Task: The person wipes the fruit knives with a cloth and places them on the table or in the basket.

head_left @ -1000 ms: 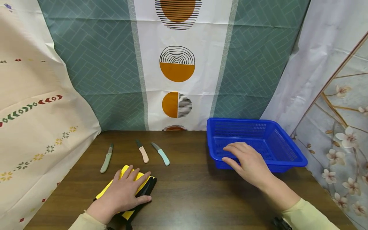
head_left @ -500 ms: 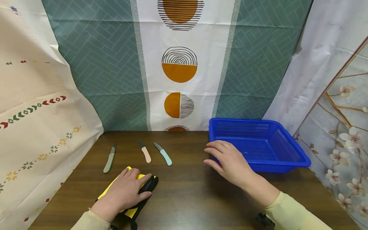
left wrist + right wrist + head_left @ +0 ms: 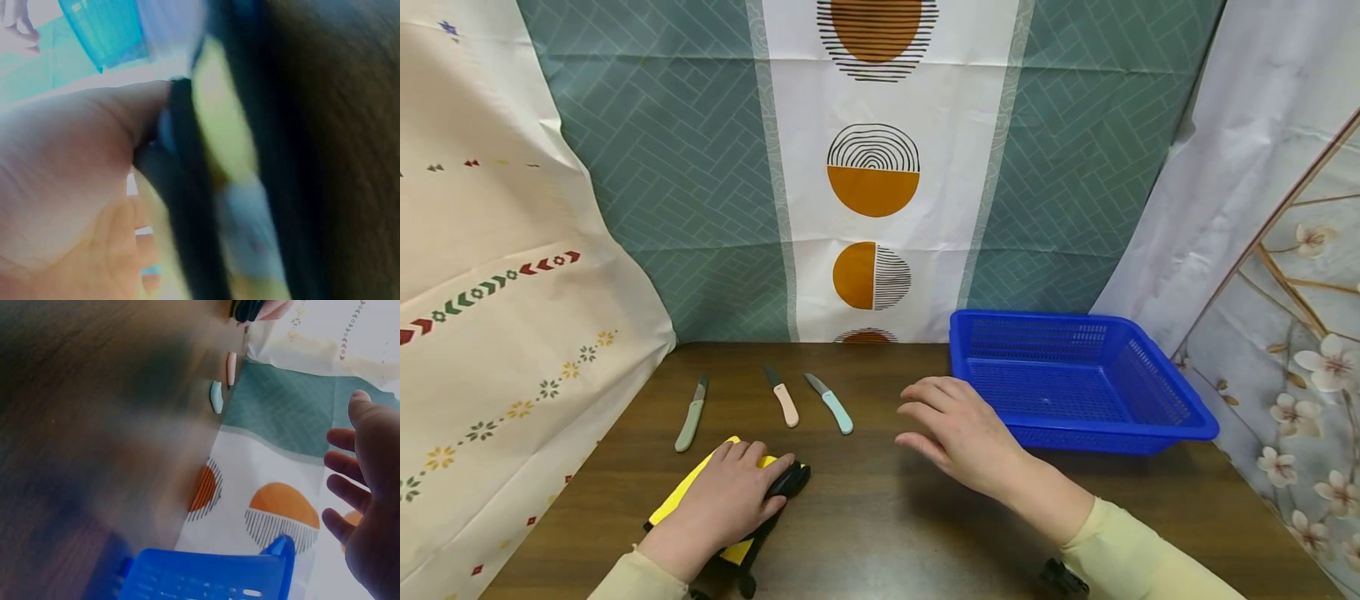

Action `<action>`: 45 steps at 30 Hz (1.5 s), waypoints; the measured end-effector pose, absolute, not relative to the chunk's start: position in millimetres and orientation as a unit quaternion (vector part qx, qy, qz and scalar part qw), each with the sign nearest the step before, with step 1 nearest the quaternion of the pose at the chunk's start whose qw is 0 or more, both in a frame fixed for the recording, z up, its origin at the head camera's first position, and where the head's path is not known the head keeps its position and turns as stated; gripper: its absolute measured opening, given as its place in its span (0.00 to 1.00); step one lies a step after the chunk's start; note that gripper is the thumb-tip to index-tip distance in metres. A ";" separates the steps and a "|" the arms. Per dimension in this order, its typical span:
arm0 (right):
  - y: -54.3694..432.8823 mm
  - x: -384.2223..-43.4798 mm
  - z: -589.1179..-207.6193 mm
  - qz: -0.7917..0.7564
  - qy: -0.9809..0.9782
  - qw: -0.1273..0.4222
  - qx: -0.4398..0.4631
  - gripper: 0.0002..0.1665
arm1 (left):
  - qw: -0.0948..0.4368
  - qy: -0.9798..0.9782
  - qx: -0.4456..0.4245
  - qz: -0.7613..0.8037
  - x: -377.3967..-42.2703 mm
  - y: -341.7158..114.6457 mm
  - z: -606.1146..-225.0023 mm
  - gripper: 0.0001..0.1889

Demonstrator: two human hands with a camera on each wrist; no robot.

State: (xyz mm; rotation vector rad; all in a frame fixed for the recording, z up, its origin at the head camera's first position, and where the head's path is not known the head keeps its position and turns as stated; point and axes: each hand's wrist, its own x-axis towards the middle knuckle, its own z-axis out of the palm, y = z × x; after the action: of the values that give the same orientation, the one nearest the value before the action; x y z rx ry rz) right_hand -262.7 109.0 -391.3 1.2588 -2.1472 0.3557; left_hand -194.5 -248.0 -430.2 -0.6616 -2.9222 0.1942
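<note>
A yellow pouch with black edging (image 3: 688, 492) lies at the table's left front. My left hand (image 3: 718, 500) is over it and grips its black edge, the thumb on the near right side and the fingers across the top. In the left wrist view the thumb presses against the pouch's black trim (image 3: 194, 206); much of the pouch is hidden under the hand. My right hand (image 3: 966, 437) hovers above the table left of the blue basket (image 3: 1105, 433), fingers loosely bent and holding nothing. In the right wrist view its fingers are spread apart.
Three small knives lie behind the pouch: one with a green handle (image 3: 690, 425), one pink (image 3: 786, 406), one light blue (image 3: 837, 412). The basket stands at the back right. Patterned cloths hang at the back and both sides of the wooden table (image 3: 850, 517).
My right hand has moved left, from in front of the basket to beside it over the table. The left hand's fingers have drawn in from spread to bent on the pouch.
</note>
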 end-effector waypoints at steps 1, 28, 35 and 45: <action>108.0 -263.2 -392.2 0.133 -0.812 0.308 0.477 0.20 | 0.072 -0.971 -0.217 0.065 -193.5 -248.2 -429.7 0.27; 59.9 -296.4 -423.5 0.082 -0.895 0.190 0.395 0.22 | 0.103 -0.986 -0.129 -0.011 -189.6 -244.7 -420.2 0.28; 39.8 -300.1 -428.9 0.072 -0.910 0.175 0.369 0.25 | 0.077 -0.995 -0.048 0.026 -197.2 -242.8 -427.0 0.36; 9.6 -306.1 -436.3 0.047 -0.933 0.138 0.330 0.25 | -0.033 -0.999 -0.041 -0.010 -204.2 -243.6 -429.4 0.37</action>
State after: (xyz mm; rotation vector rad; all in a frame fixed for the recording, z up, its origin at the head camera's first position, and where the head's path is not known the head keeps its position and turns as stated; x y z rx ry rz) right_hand -306.1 9.6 -436.3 0.9561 -2.6978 0.1369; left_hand -204.2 -243.6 -429.4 -0.1312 -3.2038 -0.0332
